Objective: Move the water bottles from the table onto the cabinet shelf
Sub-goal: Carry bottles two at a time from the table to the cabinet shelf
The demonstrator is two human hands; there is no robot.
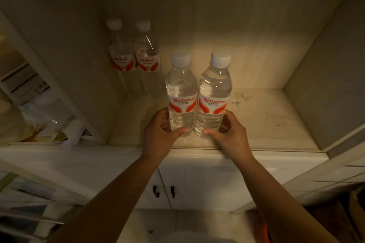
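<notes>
- Two water bottles are stood upright side by side near the front edge of the cabinet shelf (256, 124), touching or almost touching each other.
- The left bottle (181, 92) is gripped low down by the left hand (160, 132): the fingers are curled round its far left side and the thumb is laid across its near base.
- The right bottle (214, 92) is gripped in the same way by the right hand (230, 134), with the thumb pressed against the near base and the fingers wrapped round the right side.
- Whether the two bases are resting fully on the shelf cannot be told, as they are partly hidden by the thumbs.
- Both bottles are clear, filled, capped in white and wrapped in a white and red label.
- Two more bottles (136, 59) of the same kind are seen standing together at the far left corner of the shelf, well apart from the held pair, close to the left wall.
- Dark specks are scattered on the shelf surface to the right of the held bottles.
- Below the shelf, white cabinet doors (197, 183) with two dark handles (164, 191) are seen between the forearms.
- To the left, behind a glass pane, some blurred packets (43, 116) are made out.
</notes>
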